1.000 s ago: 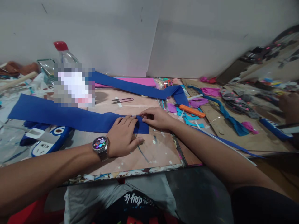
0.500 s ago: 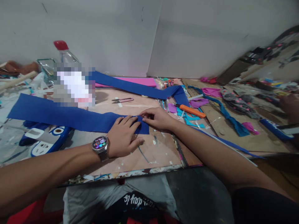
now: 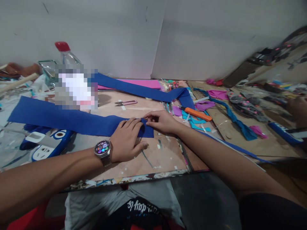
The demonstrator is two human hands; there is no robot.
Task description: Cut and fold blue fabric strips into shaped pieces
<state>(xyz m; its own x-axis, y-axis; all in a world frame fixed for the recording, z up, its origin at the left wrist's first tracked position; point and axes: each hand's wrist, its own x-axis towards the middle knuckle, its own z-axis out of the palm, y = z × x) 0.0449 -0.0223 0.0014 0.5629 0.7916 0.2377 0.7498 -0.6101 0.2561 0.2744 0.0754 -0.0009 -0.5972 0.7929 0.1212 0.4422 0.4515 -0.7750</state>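
A wide blue fabric strip (image 3: pixel 59 116) runs across the table from the left to in front of me. My left hand (image 3: pixel 127 137), with a watch (image 3: pixel 103 148) on its wrist, lies flat on the strip near its right end, fingers stretched out. At the far corner of that end, the thumb and fingertips of my right hand (image 3: pixel 163 121) pinch the strip's edge. Behind the hands lie small thread snips (image 3: pixel 126 103) with pink handles. To the right of my right hand rests an orange utility knife (image 3: pixel 198 114).
A second blue strip (image 3: pixel 144 91) stretches along the back over a pink piece (image 3: pixel 148 84). At left stands a red-capped bottle (image 3: pixel 69 57), partly blurred out. A blue-and-white tool (image 3: pixel 51 143) lies below the strip. Fabric scraps (image 3: pixel 196 121) and a dark bottle (image 3: pixel 244 70) are at right.
Almost nothing differs. Both hands stay in place on the blue strip, with only a slight shift of the right hand's fingertips at its edge.
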